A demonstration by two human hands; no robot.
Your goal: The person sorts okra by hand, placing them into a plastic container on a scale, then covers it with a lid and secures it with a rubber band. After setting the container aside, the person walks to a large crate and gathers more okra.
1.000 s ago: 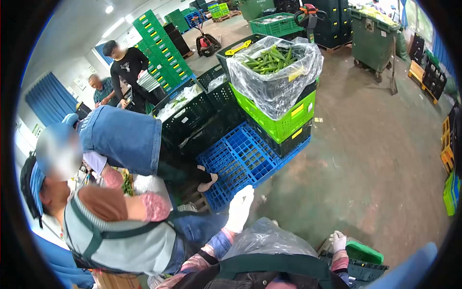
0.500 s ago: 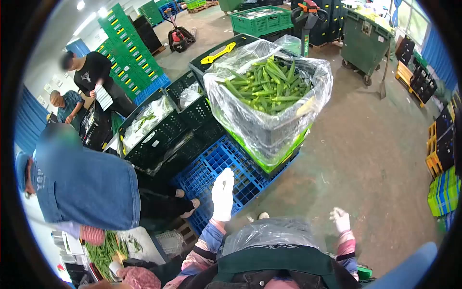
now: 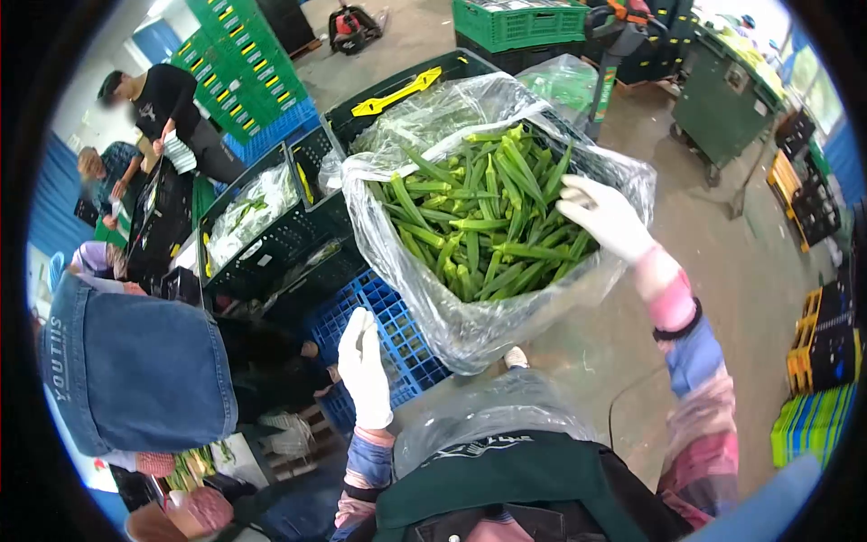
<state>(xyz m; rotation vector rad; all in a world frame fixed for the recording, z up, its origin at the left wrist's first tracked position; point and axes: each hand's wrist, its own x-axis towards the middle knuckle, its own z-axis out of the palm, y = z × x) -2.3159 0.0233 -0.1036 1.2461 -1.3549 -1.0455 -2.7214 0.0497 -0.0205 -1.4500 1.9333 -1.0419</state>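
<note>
Green okra pods [image 3: 488, 217] fill a crate lined with a clear plastic bag [image 3: 470, 334], its edges folded out over the rim. My right hand [image 3: 603, 215], in a white glove, is at the right edge of the okra, fingers a little apart and nothing in them; whether it touches the pods is unclear. My left hand [image 3: 364, 370], also white-gloved, hangs over the blue pallet [image 3: 406, 339], in front of and left of the crate. Its fingers are extended and hold nothing.
Dark crates with plastic-wrapped produce [image 3: 257, 217] stand left of the okra. A co-worker in a blue denim hat [image 3: 144, 361] is close on my left. Two people work farther back. A pallet truck [image 3: 610, 54] and a green bin [image 3: 727, 99] stand behind.
My right hand has come up and forward from low on the right to the okra. The crate appears nearer. My left hand has shifted slightly left and stays low.
</note>
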